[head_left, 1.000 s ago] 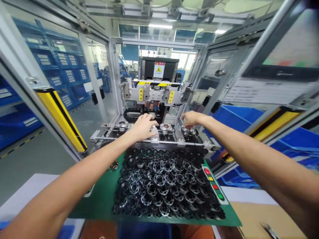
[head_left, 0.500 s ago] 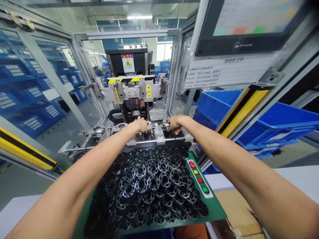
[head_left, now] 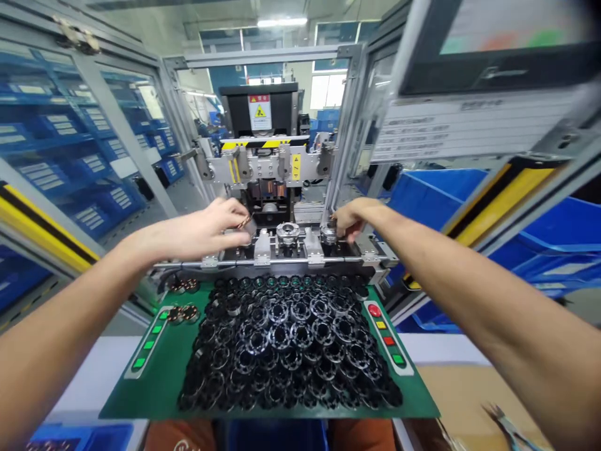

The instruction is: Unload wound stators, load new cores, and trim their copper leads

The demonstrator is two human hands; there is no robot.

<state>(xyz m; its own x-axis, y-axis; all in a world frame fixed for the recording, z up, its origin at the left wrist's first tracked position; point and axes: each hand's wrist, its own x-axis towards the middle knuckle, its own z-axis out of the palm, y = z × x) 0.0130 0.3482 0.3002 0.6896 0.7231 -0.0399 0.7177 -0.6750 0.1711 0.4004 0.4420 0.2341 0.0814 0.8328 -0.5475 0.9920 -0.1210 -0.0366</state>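
Note:
My left hand (head_left: 213,230) is over the left part of the machine's fixture row, its thumb and fingers closed round a copper-wound ring (head_left: 245,222). At the right end of the row, my right hand (head_left: 350,219) has its fingers bent at a round metal holder (head_left: 328,234); what they grip there is partly hidden. Between the hands, another round metal holder (head_left: 287,232) shows no hand on it. Many black rings (head_left: 300,335) lie piled on the green board (head_left: 136,401) in front of the machine.
Copper-wound rings (head_left: 189,313) lie at the board's left, beside a green button strip (head_left: 148,344). Another button strip (head_left: 389,341) is on the right. Yellow-black posts (head_left: 488,207) flank the machine. Pliers (head_left: 504,426) lie at the lower right, and blue bins (head_left: 432,194) stand behind my right arm.
My left hand has moved left from the middle holder and now has a copper-wound ring in its fingers. My right hand stays by the right holder. The view has shifted left.

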